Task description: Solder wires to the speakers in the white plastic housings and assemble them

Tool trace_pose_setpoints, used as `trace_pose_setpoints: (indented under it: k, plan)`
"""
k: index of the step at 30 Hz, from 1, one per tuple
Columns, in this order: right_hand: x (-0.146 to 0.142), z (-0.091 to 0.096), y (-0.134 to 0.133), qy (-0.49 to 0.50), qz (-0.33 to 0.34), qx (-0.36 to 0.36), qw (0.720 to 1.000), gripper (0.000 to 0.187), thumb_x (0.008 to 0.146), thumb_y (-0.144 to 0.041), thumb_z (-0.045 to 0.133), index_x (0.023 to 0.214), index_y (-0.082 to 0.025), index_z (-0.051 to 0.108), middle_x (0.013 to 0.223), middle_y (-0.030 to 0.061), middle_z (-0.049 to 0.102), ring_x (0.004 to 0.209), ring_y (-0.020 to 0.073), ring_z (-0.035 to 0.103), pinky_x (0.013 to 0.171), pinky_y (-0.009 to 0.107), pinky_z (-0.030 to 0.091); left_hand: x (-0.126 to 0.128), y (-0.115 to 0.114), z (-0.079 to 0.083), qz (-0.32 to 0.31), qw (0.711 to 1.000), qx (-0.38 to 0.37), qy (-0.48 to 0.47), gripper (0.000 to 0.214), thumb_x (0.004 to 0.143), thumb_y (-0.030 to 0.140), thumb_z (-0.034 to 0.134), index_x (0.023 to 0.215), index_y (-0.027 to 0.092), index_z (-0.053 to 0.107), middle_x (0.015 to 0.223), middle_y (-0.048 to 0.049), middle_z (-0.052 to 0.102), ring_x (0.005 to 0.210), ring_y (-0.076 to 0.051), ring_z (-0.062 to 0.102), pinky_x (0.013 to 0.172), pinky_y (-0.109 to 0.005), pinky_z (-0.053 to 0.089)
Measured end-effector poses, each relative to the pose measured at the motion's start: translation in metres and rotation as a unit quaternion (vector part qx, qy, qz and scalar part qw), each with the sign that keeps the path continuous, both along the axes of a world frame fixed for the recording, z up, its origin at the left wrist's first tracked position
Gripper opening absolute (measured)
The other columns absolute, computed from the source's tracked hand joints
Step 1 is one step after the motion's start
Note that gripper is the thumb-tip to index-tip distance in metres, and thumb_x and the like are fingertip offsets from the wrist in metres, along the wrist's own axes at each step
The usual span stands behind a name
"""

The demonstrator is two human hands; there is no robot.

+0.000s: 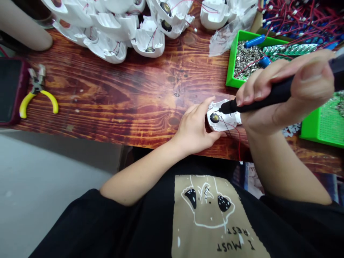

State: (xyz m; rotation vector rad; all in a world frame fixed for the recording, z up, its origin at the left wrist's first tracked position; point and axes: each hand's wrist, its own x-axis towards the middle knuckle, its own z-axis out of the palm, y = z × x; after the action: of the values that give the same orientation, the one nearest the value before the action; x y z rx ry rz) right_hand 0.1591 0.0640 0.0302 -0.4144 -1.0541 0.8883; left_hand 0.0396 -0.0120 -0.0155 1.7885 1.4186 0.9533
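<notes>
My left hand [195,129] is closed around the left side of a white plastic housing [225,123] on the wooden table. Inside that shell sits a small round speaker [214,118], and red and black wires trail from it over the table's front edge. Wrapped in my right hand [290,89] is a black electric screwdriver [271,94], held slanted. Its tip reaches into the housing just above the speaker; whether a screw is under it, I cannot make out.
White housings [113,28] with wired speakers crowd the back. A green tray [231,68] holds screws, blue cylinders and circuit boards; another green tray [309,123] stands at right. Red wires [298,18] pile up behind. Yellow-handled pliers [37,87] and a phone [12,89] lie left.
</notes>
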Motion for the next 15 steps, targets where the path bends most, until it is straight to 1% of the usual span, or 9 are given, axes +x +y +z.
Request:
trace_pose_setpoints:
  k: [3,6,9,11,13,15]
  plan:
    - [0.0,0.0,-0.003,-0.017,0.016,-0.019,1.0,0.021,0.081,-0.033,0.07,0.069,-0.022,0.057,0.044,-0.0077,0.047,0.03,0.0085,0.038,0.027,0.023,0.032,0.0,-0.001,0.0,-0.005,1.0,0.002,0.002,0.079,0.073,0.028,0.082,0.142,0.014,0.046,0.13,-0.0135,0.067,0.12,-0.03,0.061,0.108,-0.044,0.047]
    - [0.001,-0.001,-0.002,-0.017,0.026,-0.004,1.0,0.021,0.08,-0.032,0.069,0.069,-0.022,0.054,0.044,-0.0083,0.048,0.03,0.0079,0.038,0.028,0.021,0.033,0.0,-0.001,0.001,-0.01,1.0,0.01,0.003,0.078,0.074,0.029,0.081,0.142,0.014,0.046,0.13,-0.0128,0.067,0.118,-0.029,0.06,0.106,-0.043,0.048]
    - [0.005,0.001,0.003,-0.023,0.074,0.007,0.997,0.028,0.077,-0.032,0.07,0.063,-0.021,0.049,0.043,-0.0078,0.047,0.028,0.0075,0.036,0.026,0.021,0.033,-0.001,-0.001,0.001,-0.011,1.0,0.011,-0.004,0.078,0.075,0.031,0.081,0.142,0.014,0.045,0.131,-0.0133,0.065,0.119,-0.029,0.059,0.107,-0.043,0.047]
    - [0.011,0.003,0.005,-0.037,0.113,0.001,0.993,0.03,0.074,-0.031,0.071,0.06,-0.021,0.047,0.043,-0.0068,0.047,0.028,0.0079,0.038,0.026,0.022,0.035,-0.001,-0.001,0.002,-0.013,1.0,0.004,-0.009,0.077,0.075,0.029,0.081,0.142,0.015,0.045,0.132,-0.013,0.065,0.119,-0.029,0.059,0.107,-0.044,0.047]
    - [0.017,0.003,0.007,-0.049,0.148,-0.004,0.988,0.029,0.072,-0.029,0.072,0.059,-0.021,0.047,0.042,-0.0058,0.046,0.029,0.0086,0.04,0.027,0.022,0.037,-0.002,-0.001,0.002,-0.012,1.0,-0.007,-0.012,0.078,0.073,0.029,0.082,0.142,0.017,0.046,0.131,-0.0123,0.066,0.119,-0.029,0.06,0.107,-0.045,0.047]
    - [0.021,0.002,0.007,-0.05,0.164,-0.001,0.985,0.025,0.07,-0.029,0.072,0.06,-0.021,0.051,0.042,-0.0051,0.046,0.03,0.0089,0.041,0.028,0.022,0.037,-0.002,-0.001,0.003,-0.009,1.0,-0.018,-0.013,0.08,0.071,0.03,0.084,0.142,0.018,0.046,0.131,-0.012,0.066,0.119,-0.03,0.061,0.105,-0.045,0.049]
